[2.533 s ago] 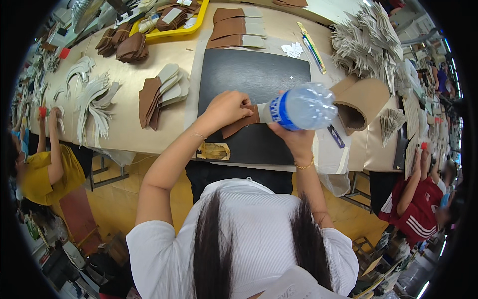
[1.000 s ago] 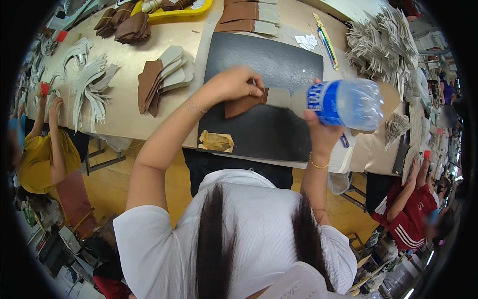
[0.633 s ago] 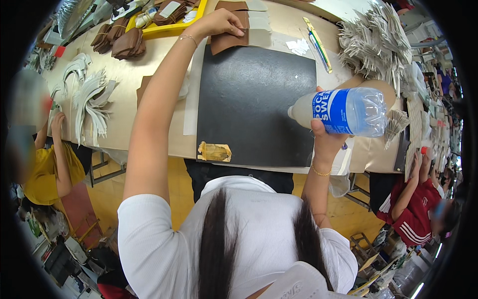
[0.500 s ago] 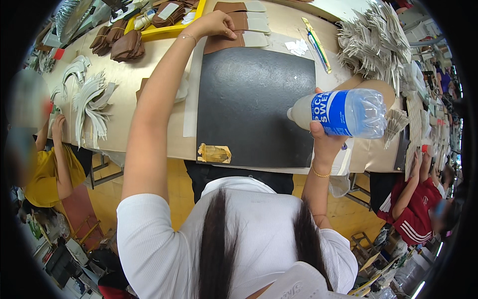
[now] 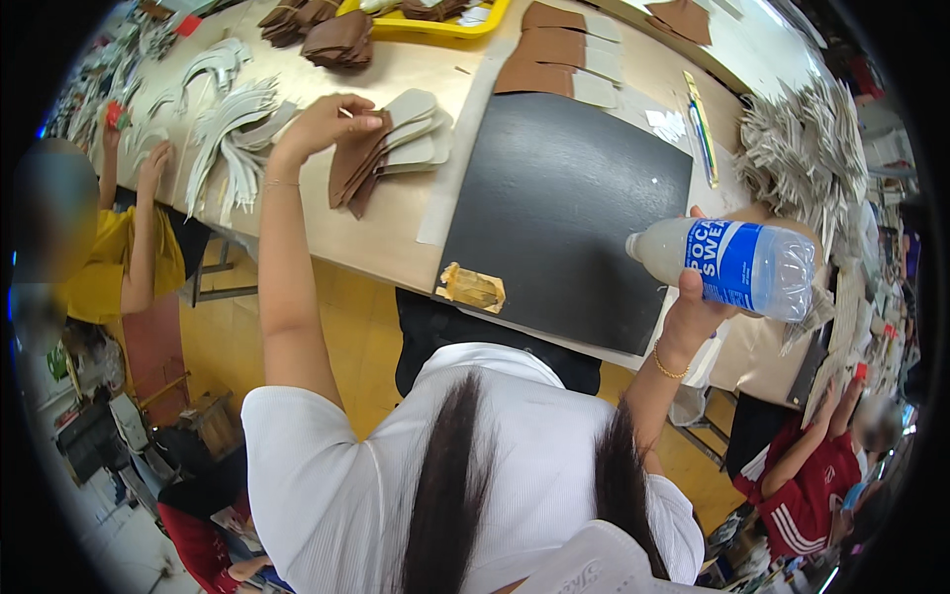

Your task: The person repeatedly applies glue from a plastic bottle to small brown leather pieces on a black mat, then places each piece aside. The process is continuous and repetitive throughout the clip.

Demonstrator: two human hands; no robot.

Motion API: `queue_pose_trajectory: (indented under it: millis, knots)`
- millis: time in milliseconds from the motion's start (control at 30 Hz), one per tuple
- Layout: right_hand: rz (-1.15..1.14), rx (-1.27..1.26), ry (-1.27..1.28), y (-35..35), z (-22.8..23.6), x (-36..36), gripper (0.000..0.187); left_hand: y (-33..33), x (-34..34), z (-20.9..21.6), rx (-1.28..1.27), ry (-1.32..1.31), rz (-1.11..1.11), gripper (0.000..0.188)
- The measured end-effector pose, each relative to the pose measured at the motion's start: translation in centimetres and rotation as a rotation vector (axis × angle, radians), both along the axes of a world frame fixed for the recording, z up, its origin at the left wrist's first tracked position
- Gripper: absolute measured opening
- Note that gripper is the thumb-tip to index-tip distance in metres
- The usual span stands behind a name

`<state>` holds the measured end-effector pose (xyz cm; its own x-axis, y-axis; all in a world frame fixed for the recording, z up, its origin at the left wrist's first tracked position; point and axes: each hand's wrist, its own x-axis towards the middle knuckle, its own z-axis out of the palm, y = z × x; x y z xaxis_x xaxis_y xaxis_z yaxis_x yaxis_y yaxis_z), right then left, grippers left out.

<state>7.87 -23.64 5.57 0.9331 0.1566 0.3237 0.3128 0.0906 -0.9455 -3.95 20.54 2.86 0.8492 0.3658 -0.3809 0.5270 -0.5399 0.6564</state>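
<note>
Clear blue-labelled plastic bottle [image 5: 732, 265] being clamped sideways in right hand [image 5: 696, 315]. Fanned brown-and-grey flat pieces [image 5: 358, 166], left of black rectangular mat [image 5: 564, 213], being fingered by left hand [image 5: 330, 124]; pinch closure uncertain. Piece selection apparently being undertaken; single-layer separation being required.

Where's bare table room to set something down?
Biggest: black mat, between the far row of brown pieces and near-left yellowish patch; one white scrap on it, bottle in right hand hiding part of its right edge. Smaller: tabletop between yellow tray and fanned pieces at left hand. Crowded: far right, pen-like sticks beside grey strip pile.
</note>
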Motion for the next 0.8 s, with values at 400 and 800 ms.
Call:
queue_pose_trajectory:
  millis: [400, 800]
  knots:
    - [0.051, 0.006, -0.019, -0.2, 0.6, -1.3, 0.094, -1.1, -1.6, -2.0, 0.061, -0.198, 0.037, 0.026]
    - [-0.133, 0.095, -0.085, -1.0, 2.4, -0.2, 0.090, -19.3, 5.6, 4.1, -0.415, -0.310, -0.428, 0.024]
